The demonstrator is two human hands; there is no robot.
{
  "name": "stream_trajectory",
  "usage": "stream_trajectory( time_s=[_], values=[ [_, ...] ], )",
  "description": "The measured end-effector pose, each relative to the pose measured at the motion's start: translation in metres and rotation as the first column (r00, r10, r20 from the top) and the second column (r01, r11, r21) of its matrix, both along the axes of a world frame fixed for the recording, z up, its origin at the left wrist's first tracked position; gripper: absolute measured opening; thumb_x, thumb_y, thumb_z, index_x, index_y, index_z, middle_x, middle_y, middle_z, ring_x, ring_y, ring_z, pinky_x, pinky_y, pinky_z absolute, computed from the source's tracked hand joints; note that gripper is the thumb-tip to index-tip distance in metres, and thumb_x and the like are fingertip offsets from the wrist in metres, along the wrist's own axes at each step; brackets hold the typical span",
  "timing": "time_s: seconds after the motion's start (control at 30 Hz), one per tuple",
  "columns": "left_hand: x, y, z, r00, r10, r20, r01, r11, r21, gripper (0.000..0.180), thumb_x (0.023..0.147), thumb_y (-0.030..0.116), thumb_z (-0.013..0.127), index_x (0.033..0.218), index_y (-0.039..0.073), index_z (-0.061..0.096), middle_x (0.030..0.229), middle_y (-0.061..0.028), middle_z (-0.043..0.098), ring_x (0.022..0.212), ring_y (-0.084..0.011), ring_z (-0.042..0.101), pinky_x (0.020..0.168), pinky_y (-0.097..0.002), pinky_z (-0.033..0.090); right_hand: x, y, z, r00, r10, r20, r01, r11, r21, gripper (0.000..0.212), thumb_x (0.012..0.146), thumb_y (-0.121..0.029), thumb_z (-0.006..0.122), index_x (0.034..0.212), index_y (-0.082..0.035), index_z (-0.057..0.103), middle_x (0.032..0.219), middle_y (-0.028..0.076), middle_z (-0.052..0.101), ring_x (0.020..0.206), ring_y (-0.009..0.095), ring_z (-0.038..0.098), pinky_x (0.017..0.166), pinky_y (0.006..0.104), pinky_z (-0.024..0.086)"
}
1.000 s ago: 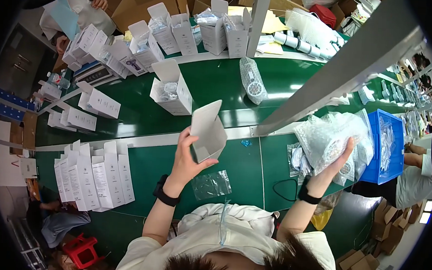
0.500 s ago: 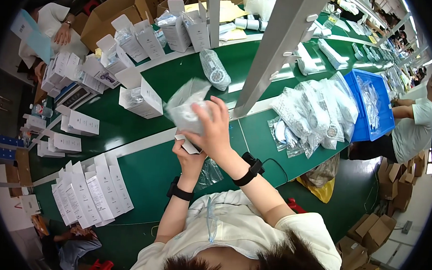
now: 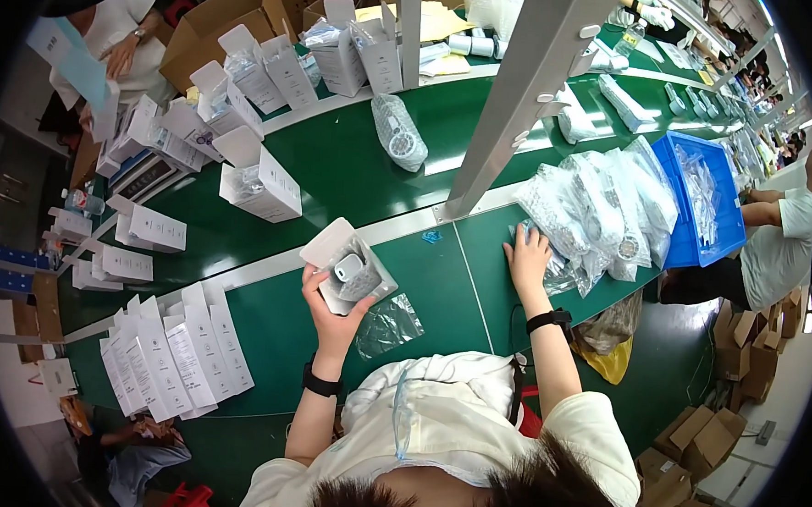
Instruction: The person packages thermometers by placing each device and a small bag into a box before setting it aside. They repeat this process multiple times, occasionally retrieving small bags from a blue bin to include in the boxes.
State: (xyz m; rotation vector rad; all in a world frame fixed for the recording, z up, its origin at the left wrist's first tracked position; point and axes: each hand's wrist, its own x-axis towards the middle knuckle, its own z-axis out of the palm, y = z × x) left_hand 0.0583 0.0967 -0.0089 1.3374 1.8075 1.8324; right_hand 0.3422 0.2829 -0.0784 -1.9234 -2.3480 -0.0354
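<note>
My left hand (image 3: 332, 318) grips an open white box (image 3: 388, 285) from its left side, tilted so its inside faces up. Within the box sits a white device (image 3: 349, 268) with a rounded dark-rimmed top, amid clear wrapping. To the right, my right hand (image 3: 528, 260) lies over small clear plastic bags (image 3: 561, 278) with its fingers stretched out. These bags lie at the near left edge of a pile of bubble-wrapped items (image 3: 592, 208). A flat clear bag (image 3: 391, 326) rests on the green table beside the box.
Folded white boxes (image 3: 180, 356) stand at the left. Open filled boxes (image 3: 267, 187) line the green belt (image 3: 338, 149), with one bubble-wrapped item (image 3: 398, 134) on it. A grey post (image 3: 515, 103) rises ahead. A blue crate (image 3: 707, 205) is at right, near a co-worker (image 3: 778, 245).
The plastic-wrapped item that my right hand held above the box is now inside it. My right hand has moved right to the bags. My left hand has shifted slightly left with the box.
</note>
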Motion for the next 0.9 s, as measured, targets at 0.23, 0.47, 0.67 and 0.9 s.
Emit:
stream_trajectory(
  time_s=[0.23, 0.47, 0.67, 0.9],
  values=[
    [-0.007, 0.001, 0.051, 0.986, 0.056, -0.154, -0.103, 0.944, -0.315, 0.019, 0.063, 0.003, 0.071, 0.077, 0.001, 0.059, 0.088, -0.0087, 0.054, 0.071, -0.0140, 0.049, 0.060, -0.0266, 0.038, -0.027, -0.003, 0.050, 0.776, 0.195, -0.601, -0.191, 0.979, 0.070, 0.034, 0.074, -0.002, 0.057, 0.108, -0.004, 0.051, 0.101, 0.011, 0.054, 0.089, 0.026, 0.054, 0.074, 0.0357, 0.044],
    [-0.021, 0.007, 0.052, 0.990, 0.099, -0.104, -0.130, 0.927, -0.352, 0.011, 0.063, 0.002, 0.070, 0.070, -0.001, 0.062, 0.061, -0.0049, 0.053, 0.048, -0.0095, 0.041, 0.045, -0.0239, 0.031, -0.144, -0.075, 0.142, -0.177, 0.520, -0.836, -0.698, 0.532, 0.479, 0.022, 0.068, 0.011, 0.055, 0.087, -0.001, 0.056, 0.089, 0.013, 0.057, 0.089, 0.023, 0.056, 0.077, 0.0324, 0.047],
    [-0.031, 0.011, 0.045, 0.997, 0.057, 0.061, -0.033, 0.940, -0.341, 0.008, 0.066, 0.000, 0.069, 0.070, -0.003, 0.062, 0.059, -0.0031, 0.052, 0.047, -0.0080, 0.038, 0.044, -0.0229, 0.029, -0.178, -0.070, 0.125, -0.062, 0.915, -0.398, -0.963, 0.050, 0.264, 0.021, 0.065, -0.002, 0.065, 0.085, -0.004, 0.060, 0.095, 0.015, 0.057, 0.100, 0.028, 0.052, 0.088, 0.0411, 0.041],
    [-0.041, -0.001, 0.036, 0.975, 0.027, 0.221, 0.030, 0.968, -0.248, 0.014, 0.071, 0.003, 0.067, 0.083, -0.002, 0.060, 0.087, -0.0068, 0.057, 0.069, -0.0095, 0.051, 0.057, -0.0210, 0.041, -0.175, -0.059, 0.101, 0.113, 0.693, -0.712, -0.778, 0.508, 0.371, 0.088, 0.057, -0.017, 0.077, 0.132, -0.010, 0.032, 0.129, 0.013, 0.038, 0.123, 0.024, 0.034, 0.101, 0.0369, 0.029]
  ],
)
